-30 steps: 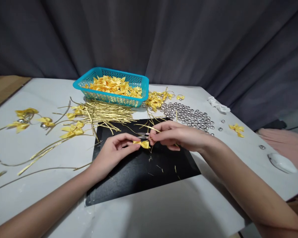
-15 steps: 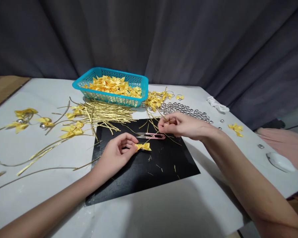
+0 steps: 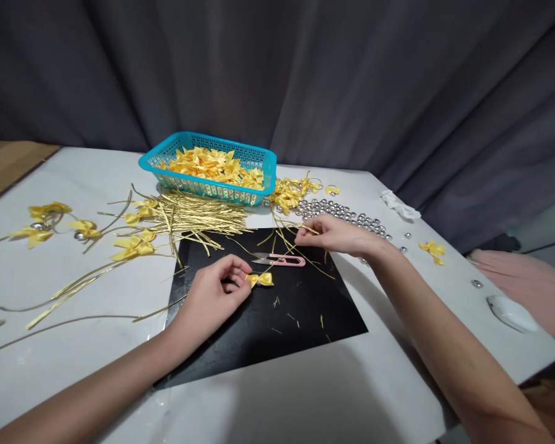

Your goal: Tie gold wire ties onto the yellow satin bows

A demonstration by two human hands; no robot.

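Between the thumb and fingers of my left hand (image 3: 217,287) is one end of a yellow ribbon bow (image 3: 261,279), held above the black mat (image 3: 268,345). A gold cord (image 3: 277,261) runs from the bow up to my right hand (image 3: 321,234), whose fingertips pinch it. Just behind the bow, pink thread snips (image 3: 284,261) lie on the mat, blades toward the left. Cord scraps (image 3: 298,324) are scattered in front of the bow. My right hand hovers over the mat's far right part, near the pile of silver beads (image 3: 346,213).
Behind the mat stands a blue basket (image 3: 272,161) of yellow bows, with a bundle of gold cords (image 3: 198,213) before it. Several corded bows (image 3: 136,245) lie at left, more bows (image 3: 289,194) beside the basket. A white mouse-like object (image 3: 511,312) sits at right.
The view has shifted slightly. My left hand and the bow sit a little lower and farther left, while my right hand still pinches the cord with its fingers more extended.
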